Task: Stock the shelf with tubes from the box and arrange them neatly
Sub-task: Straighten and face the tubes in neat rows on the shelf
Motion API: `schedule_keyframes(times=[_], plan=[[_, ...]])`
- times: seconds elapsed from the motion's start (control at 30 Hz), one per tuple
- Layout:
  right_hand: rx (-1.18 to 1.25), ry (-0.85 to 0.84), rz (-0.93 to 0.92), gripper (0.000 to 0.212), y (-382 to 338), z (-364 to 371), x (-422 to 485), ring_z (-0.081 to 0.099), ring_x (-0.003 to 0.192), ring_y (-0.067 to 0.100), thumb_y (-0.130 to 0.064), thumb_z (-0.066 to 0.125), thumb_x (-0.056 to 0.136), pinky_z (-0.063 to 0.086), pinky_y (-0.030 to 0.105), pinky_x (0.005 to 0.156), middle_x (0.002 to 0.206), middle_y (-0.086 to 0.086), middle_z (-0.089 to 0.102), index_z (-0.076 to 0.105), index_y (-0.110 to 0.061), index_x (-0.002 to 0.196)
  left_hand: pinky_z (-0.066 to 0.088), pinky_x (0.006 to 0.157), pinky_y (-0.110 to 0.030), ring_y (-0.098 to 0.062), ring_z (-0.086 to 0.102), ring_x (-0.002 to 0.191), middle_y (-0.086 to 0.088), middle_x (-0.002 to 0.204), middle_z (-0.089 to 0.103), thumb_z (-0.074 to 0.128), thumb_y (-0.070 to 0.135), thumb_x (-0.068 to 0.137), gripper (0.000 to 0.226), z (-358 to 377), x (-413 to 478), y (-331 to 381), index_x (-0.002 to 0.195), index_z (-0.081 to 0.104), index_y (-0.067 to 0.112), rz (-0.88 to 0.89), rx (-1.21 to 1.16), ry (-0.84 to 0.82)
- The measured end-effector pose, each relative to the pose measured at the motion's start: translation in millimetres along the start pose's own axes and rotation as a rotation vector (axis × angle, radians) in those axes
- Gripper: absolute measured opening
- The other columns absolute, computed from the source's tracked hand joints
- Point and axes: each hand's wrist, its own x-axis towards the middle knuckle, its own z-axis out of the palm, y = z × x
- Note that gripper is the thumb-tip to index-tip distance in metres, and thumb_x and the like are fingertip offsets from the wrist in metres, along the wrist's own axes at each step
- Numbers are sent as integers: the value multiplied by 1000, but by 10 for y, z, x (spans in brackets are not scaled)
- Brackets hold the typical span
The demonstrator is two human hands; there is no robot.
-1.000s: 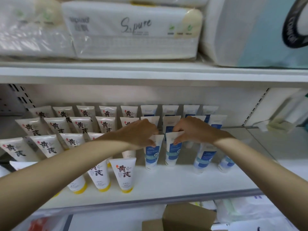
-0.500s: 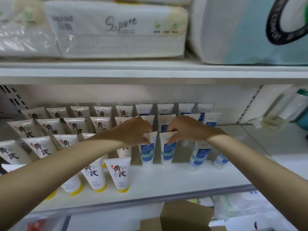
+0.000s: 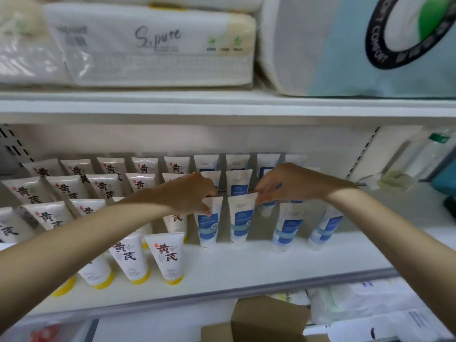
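Left grip (image 3: 190, 193) pinches top crimp of blue tube (image 3: 208, 224). Right grip (image 3: 283, 185) pinches top corner of neighbour tube (image 3: 240, 218). Both tubes stand cap-down on shelf (image 3: 246, 265) in front blue row, just beside yellow-capped tubes (image 3: 167, 255). Box (image 3: 269, 319) sits below shelf.

To do well: square both to row, keep gaps even and labels forward, release gently so neither tips.

Versus second ago: same pinches on same tubes; whole scene slid left in view.

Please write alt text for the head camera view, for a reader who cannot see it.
A person's left grip pinches the top of one blue tube, the right grip its right neighbour, on a white shelf. Yellow-capped tubes stand to their left; a cardboard box sits below.
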Motion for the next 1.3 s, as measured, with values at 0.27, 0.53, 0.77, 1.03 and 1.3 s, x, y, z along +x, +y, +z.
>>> schedule_keyframes(times=[0.27, 0.53, 0.77, 1.03, 1.3], plan=[[-181, -132, 144, 27, 338, 5, -332, 62, 71, 17, -35, 76, 73, 48, 33, 67, 78, -1, 69, 68, -13, 85, 43, 76, -20, -9, 54, 88, 3, 112, 64, 64, 47, 82, 45, -66, 151, 218, 116, 60, 17, 72, 22, -18], [-330, -21, 203, 34, 440, 177, -262, 42, 57, 9, -34, 70, 79, 27, 25, 52, 63, -7, 47, 43, -22, 62, 42, 79, -26, -21, 56, 102, -6, 120, 59, 62, 41, 86, 48, 63, 404, 438, 122, 54, 10, 47, 60, 35], [-359, 8, 196, 38, 451, 163, -142, 41, 55, 9, -31, 71, 78, 27, 25, 51, 59, -8, 44, 40, -22, 58, 42, 85, -25, -20, 55, 108, -6, 125, 57, 62, 36, 87, 50, 61, 393, 424, 128, 52, 9, 50, 12, 9], [-352, 2, 174, 42, 448, 148, -85, 37, 52, 11, -30, 73, 78, 26, 25, 49, 57, -6, 41, 38, -22, 56, 38, 79, -22, -17, 53, 101, -4, 122, 58, 63, 36, 86, 48, 95, 428, 409, 126, 52, 11, 38, -14, 16], [-192, 6, 157, 21, 496, 166, -155, 50, 63, 11, -27, 71, 80, 35, 22, 57, 68, -8, 54, 56, -18, 70, 42, 85, -23, -16, 56, 103, -2, 124, 58, 63, 37, 86, 48, 66, 427, 434, 126, 54, 12, 35, 25, -10]])
